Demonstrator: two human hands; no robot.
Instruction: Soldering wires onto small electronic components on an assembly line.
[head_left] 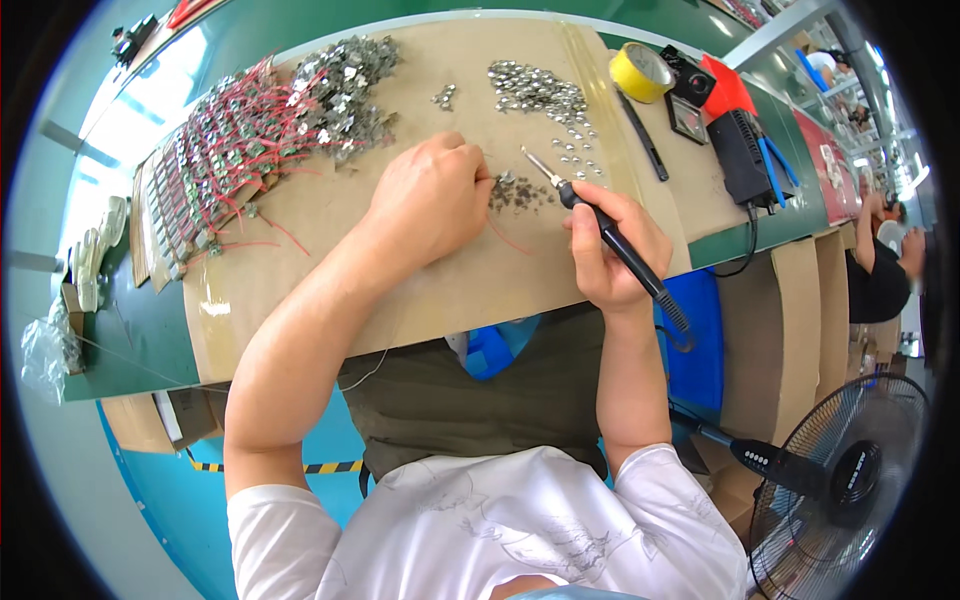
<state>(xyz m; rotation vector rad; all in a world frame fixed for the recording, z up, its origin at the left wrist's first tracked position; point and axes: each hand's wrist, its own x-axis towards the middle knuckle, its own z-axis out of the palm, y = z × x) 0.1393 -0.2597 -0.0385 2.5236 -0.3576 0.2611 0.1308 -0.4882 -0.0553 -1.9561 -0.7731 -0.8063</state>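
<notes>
Soldering iron [626, 250] sits in the right hand [604, 266], and from where I stand, in the head view, that grip is closed around the black handle much as one holds a pen. Its bare metal tip slants up and to the left, hanging over the brown paper [575, 275] and clear of the other hand. The left hand [428, 200] is curled in on itself, fingers drawn together beside a scatter of dark crumbs [522, 198]. A red wire [514, 238] shows just beside it, lying on the paper; whether those fingers pinch its end, or some small piece, I can't tell, because the knuckles hide it.

To do this well, I'd keep the left fingertips behind whatever meets the heat, and steady that wrist on the paper. A light touch with the side of the tip should serve better than pressing, and I'd let any joint set before loosening the fingers. The crumbs could stick to hot metal, so I'd work a little away from them. Beyond both hands lie the loose silver pieces [538, 88]; wired parts [225, 150] cover the left end, where a dragging sleeve or wire might snag.
</notes>
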